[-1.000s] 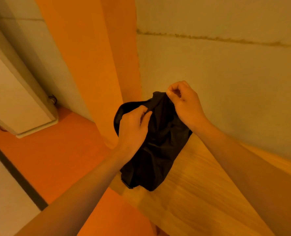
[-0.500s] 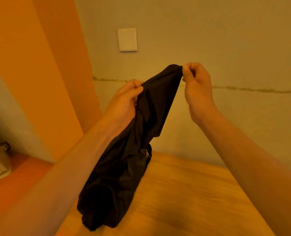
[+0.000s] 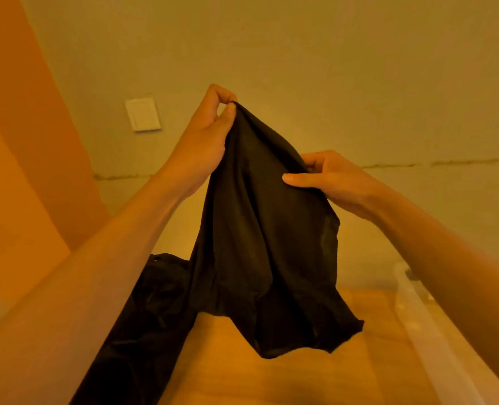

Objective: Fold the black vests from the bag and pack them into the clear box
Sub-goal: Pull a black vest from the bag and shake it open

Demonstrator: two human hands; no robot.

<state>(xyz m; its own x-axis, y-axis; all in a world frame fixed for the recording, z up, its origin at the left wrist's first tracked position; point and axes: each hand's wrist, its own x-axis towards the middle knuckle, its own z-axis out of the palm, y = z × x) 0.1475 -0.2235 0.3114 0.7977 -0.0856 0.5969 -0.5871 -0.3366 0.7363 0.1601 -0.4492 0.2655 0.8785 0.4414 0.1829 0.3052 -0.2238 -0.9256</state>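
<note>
Item: black vest (image 3: 265,244), unfolded, held aloft; left hand (image 3: 204,141) pinches its top, right hand (image 3: 330,179) grips its edge; I judge folding unstarted, clear box (image 3: 403,290) awaiting

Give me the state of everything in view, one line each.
black vest: unfolded, held up above the table, hanging loose.
left hand: pinches the vest's top edge.
right hand: grips the vest's side, thumb in front.
black bag: slumped on the table, partly hidden.
clear box: at the right edge, mostly out of view; contents cannot be told.
</note>
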